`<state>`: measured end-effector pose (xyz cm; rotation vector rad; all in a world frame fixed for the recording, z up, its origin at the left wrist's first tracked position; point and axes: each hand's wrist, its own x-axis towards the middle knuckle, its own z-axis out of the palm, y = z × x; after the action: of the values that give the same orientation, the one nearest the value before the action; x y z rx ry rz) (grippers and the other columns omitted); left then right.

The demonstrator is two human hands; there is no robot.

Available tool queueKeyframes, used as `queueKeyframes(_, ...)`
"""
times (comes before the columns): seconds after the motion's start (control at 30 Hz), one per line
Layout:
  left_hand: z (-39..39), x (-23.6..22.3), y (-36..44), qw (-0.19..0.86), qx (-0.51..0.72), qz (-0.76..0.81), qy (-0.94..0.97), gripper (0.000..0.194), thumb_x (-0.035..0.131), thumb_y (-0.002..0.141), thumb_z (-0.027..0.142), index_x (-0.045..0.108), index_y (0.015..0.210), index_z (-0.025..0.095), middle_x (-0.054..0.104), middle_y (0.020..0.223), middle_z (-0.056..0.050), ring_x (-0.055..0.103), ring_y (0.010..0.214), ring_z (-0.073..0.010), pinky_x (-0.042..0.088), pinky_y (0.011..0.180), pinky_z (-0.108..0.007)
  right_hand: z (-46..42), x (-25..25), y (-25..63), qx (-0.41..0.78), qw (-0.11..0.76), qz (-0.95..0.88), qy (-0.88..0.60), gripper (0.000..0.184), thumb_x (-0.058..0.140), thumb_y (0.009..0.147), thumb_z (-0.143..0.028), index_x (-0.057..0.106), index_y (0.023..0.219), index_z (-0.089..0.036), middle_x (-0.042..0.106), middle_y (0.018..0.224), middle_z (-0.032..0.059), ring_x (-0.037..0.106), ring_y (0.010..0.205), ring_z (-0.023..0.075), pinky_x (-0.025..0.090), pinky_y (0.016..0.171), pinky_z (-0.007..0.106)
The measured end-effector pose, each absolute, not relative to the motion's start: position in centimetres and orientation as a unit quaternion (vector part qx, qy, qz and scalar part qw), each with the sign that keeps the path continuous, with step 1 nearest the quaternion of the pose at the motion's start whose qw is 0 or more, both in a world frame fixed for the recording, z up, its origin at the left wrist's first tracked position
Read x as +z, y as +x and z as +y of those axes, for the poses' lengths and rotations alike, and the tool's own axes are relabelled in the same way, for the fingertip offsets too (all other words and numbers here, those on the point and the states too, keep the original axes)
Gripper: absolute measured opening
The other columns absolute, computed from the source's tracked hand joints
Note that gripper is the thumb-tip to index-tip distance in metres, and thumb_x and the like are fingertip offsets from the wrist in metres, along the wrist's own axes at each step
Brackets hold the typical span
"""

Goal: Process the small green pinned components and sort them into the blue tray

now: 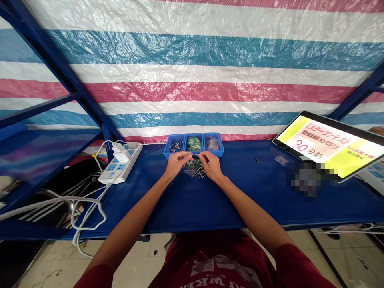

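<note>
My left hand (177, 163) and my right hand (211, 165) meet just in front of three small blue bins, fingertips pinched close together. Between them is a thin, light-coloured piece, too small to make out, and I cannot tell which hand bears it. Below the fingers lies a loose pile of short dark and silvery rods (199, 173), with some clear plastic beside it. Similar rods fill the left bin (165, 153). Green-looking packets (194, 144) are in the middle bin, and clear plastic bags (213, 144) in the right one.
On the blue table (192, 208), a white power strip (115, 170) with plugs and cables sits left. A lit tablet screen (327, 144) leans at the right, near a blurred patch. One dark rod (257, 159) and a small clear bag (281, 161) lie right of the bins.
</note>
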<state>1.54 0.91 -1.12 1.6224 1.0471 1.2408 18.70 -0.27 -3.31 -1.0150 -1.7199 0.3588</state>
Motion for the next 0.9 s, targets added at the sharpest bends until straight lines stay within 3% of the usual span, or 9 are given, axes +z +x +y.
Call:
queueKeyframes(0.27, 0.7, -1.2, 2.0, 0.414, 0.504, 0.416, 0.633, 0.033, 0.070, 0.074, 0.046, 0.072, 0.076, 0.013, 0.072, 0.085, -0.009, 0.054, 0.055, -0.0109, 0.043, 0.046, -0.023, -0.2, -3.5, 18.5, 0.152, 0.511, -0.739, -0.412, 0.033, 0.042, 0.096, -0.041, 0.065, 0.086, -0.019, 0.067, 0.080, 0.0064, 0.060, 0.071, 0.0177, 0.047, 0.069, 0.029)
queueKeyframes(0.43, 0.6, -1.1, 1.9, 0.400, 0.499, 0.410, 0.651, 0.034, 0.061, 0.082, 0.047, 0.069, 0.085, 0.014, 0.071, 0.084, -0.009, 0.063, 0.065, -0.0159, 0.047, 0.051, -0.024, -0.2, -3.5, 18.5, 0.148, 0.504, -0.740, -0.420, 0.035, 0.041, 0.096, -0.041, 0.067, 0.087, -0.019, 0.068, 0.081, 0.0068, 0.060, 0.071, 0.0182, 0.046, 0.068, 0.029)
queueKeyframes(0.7, 0.9, -1.2, 0.9, 0.222, 0.397, 0.408, 0.791, 0.029, 0.053, 0.089, 0.040, 0.072, 0.098, 0.019, 0.071, 0.088, -0.007, 0.064, 0.079, -0.0200, 0.048, 0.072, -0.028, -0.5, -3.0, 18.6, 0.136, 0.548, -0.692, -0.450, 0.034, 0.042, 0.096, -0.040, 0.068, 0.092, -0.018, 0.070, 0.087, 0.0080, 0.062, 0.073, 0.0187, 0.048, 0.071, 0.030)
queueKeyframes(0.9, 0.7, -0.5, 0.6, 0.289, 0.374, 0.404, 0.783, 0.038, 0.050, 0.091, 0.042, 0.063, 0.116, 0.016, 0.057, 0.056, 0.002, 0.051, 0.054, -0.0134, 0.042, 0.059, -0.023, -0.4, -3.2, 18.6, 0.156, 0.510, -0.735, -0.419, 0.029, 0.044, 0.096, -0.037, 0.066, 0.096, -0.020, 0.067, 0.086, 0.0066, 0.058, 0.066, 0.0162, 0.047, 0.066, 0.029)
